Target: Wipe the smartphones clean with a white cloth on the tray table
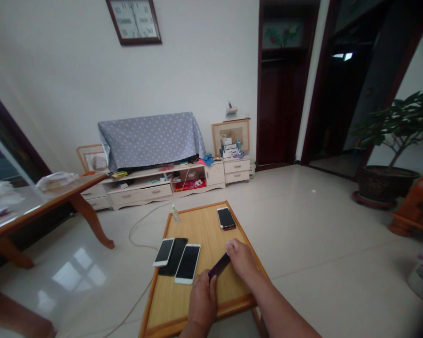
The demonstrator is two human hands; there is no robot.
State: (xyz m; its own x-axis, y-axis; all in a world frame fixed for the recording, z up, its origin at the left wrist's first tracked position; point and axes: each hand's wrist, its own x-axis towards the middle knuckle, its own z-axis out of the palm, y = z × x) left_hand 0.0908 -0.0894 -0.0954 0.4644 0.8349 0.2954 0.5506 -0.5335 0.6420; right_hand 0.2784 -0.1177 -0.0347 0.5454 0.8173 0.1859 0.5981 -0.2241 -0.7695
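The step in hand looks to be handling a purple phone (220,266), held at a slant above the near right part of the worktop (206,230). The left hand (202,295) is closed around its near left end, thumb along the side, while the right hand (242,258) is at its far right end, fingers curled in and pinching a small white wad (229,246), perhaps a tissue. Whether the wad presses on the phone cannot be told. To the left, one white phone (188,264) lies face up, just beside a black phone (178,256) partly covered by another white phone (164,251). A small stack with a white-edged phone (226,218) on top sits at the far right, and a clear bottle (176,214) stands at the far left corner. In my judgement, any rubbing move from here calls for a firm left grip and light pressure from the right.
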